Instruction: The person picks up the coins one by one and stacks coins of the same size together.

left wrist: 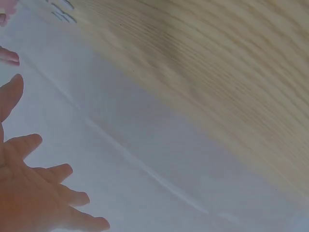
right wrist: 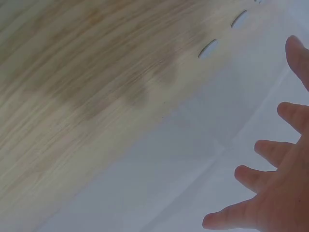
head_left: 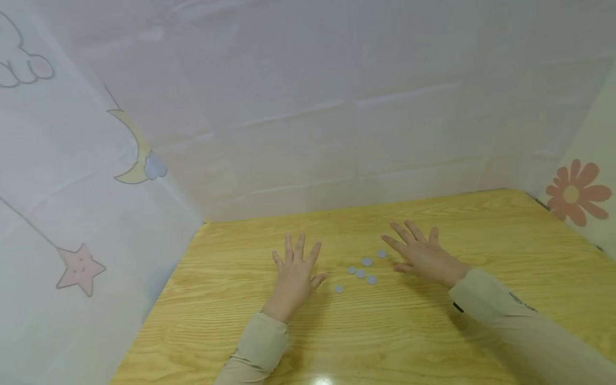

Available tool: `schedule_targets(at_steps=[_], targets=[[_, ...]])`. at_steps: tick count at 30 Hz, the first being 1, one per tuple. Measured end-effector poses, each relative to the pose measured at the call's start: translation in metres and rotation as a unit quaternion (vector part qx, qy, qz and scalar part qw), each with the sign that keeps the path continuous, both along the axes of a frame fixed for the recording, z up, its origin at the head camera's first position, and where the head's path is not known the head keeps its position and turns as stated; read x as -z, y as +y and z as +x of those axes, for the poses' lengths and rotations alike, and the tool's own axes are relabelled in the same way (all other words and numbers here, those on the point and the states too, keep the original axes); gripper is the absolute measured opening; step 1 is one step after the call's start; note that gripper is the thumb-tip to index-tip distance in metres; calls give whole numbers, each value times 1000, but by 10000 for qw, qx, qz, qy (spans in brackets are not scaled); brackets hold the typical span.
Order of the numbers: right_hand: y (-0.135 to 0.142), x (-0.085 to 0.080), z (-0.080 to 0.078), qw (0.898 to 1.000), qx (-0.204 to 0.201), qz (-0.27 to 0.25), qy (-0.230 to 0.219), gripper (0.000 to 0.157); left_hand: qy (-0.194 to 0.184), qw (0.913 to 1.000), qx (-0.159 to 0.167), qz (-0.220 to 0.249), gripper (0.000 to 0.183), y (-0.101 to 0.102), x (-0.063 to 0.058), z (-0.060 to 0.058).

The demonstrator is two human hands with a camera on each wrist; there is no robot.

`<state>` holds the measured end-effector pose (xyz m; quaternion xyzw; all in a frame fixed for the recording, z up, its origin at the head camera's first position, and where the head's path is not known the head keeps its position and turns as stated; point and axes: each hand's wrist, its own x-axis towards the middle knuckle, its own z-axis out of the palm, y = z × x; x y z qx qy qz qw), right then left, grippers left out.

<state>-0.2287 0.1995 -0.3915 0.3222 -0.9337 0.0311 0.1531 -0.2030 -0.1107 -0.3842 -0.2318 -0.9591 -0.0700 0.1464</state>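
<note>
Left hand: fingers straight and fanned out, gripping nothing; its thumb points right, toward the discs.
Right hand: spread wide too, with nothing in its grasp; from the shadow, I judge it hovers over the wood.
Grey discs: I count six, lying flat between the hands, scattered on a slant from near left to far right.
Near-left disc: apart from the others and closest to the left thumb; I would leave it to that hand.
Far-right disc: just left of the right fingers, so I would work it from that side.
Small pair: side by side mid-group; whether they touch I cannot tell. I would part them with one fingertip before any pinch.
Wooden table: it looks smooth, so I expect a thin disc to slide; light, flat fingertip pressure should serve better than clawing at an edge.
Beige sleeves: I would hold the cuffs high, lest they drag discs along.
</note>
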Motion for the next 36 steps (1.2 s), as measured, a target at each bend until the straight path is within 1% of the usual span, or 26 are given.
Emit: schedule_targets(at_steps=[6,8,14,20,25,27,30,32,34,36], targets=[[-2,4,-5,10000,-54,-38,-69,70,-72,10000,-52,-37,68,0,3,-4],[-2,5,-6,9999,-58,-88,-118,70,-82,9999,-23,56,66,1,4,-5],[-4,4,-6,9967,68,-619,-520,65,-121,9992,17,380,60,1,9,-10],[-5,11,-8,9883,56,-1228,-905,57,-67,9958,-23,909,52,1,15,-12],[-5,18,-11,9748,95,-1742,-1391,52,-107,9951,-34,987,48,8,13,-16],[-5,20,-13,9699,105,-1899,-1523,50,-227,9949,-55,977,47,13,12,-17],[-6,24,-15,9616,91,-2136,-1724,46,-489,9924,-102,1126,47,19,12,-20],[-7,25,-16,9557,79,-2271,-1870,45,-751,9880,-166,1337,45,23,13,-21],[-9,26,-17,9499,63,-2377,-2027,43,-1063,9807,-222,1627,43,28,13,-22],[-10,27,-19,9463,55,-2424,-2139,42,-1314,9748,-316,1773,42,32,15,-23]])
